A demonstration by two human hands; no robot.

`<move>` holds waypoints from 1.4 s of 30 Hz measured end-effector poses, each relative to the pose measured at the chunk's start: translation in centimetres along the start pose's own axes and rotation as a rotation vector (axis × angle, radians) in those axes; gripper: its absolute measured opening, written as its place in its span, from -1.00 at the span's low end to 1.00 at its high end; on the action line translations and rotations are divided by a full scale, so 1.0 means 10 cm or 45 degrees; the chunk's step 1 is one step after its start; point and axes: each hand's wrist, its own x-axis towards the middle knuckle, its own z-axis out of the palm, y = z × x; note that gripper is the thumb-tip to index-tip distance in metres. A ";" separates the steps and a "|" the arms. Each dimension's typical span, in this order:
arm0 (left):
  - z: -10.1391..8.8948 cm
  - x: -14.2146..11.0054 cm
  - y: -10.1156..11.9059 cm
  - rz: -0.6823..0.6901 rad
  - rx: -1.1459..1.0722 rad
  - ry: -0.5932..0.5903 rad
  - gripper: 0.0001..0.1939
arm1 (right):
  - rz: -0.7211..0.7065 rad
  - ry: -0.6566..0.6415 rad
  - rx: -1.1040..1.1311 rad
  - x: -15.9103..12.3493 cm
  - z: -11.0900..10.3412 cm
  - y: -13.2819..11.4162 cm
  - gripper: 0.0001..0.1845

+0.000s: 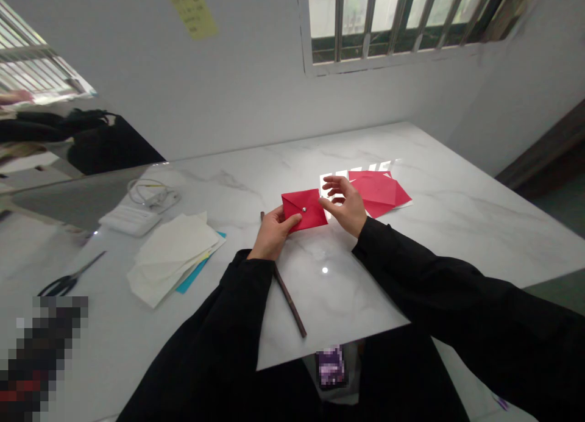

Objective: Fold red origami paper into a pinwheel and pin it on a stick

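Note:
A small red envelope (305,218) with a pointed flap and a shiny round stud at the flap's tip is held above the table. My left hand (273,232) grips its left lower edge, thumb on the front and the other fingers behind. Just off the envelope's right edge is my right hand (346,206), fingers apart and curved, with nothing visible in it. Beyond that hand, red paper sheets (377,193) lie in an overlapping pile on the marble-patterned table (439,184). A thin dark brown stick (290,300) lies partly under my left forearm.
Left of my arm lie cream paper sheets (176,248) over a blue sheet (194,275). Farther left are dark-handled scissors (68,280), a white box-like item (129,219) and a coiled white cable (153,193). A wall with a barred window (402,16) borders the table's far side.

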 end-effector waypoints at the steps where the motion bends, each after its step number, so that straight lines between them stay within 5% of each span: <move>1: 0.00 0.00 0.00 -0.001 0.001 0.012 -0.50 | -0.083 0.012 -0.057 -0.01 0.00 -0.03 -0.58; 7: 0.00 0.01 -0.02 -0.018 -0.020 -0.011 -0.45 | -0.357 -0.213 -0.190 -0.09 0.03 -0.08 -0.81; 16: 0.00 -0.03 0.00 -0.043 0.006 -0.064 -0.39 | -0.267 -0.429 -0.256 -0.12 0.01 -0.13 -0.70; 42: 0.02 -0.01 -0.03 -0.091 0.087 -0.054 -0.44 | -0.288 -0.494 -0.322 -0.07 -0.02 -0.20 -0.87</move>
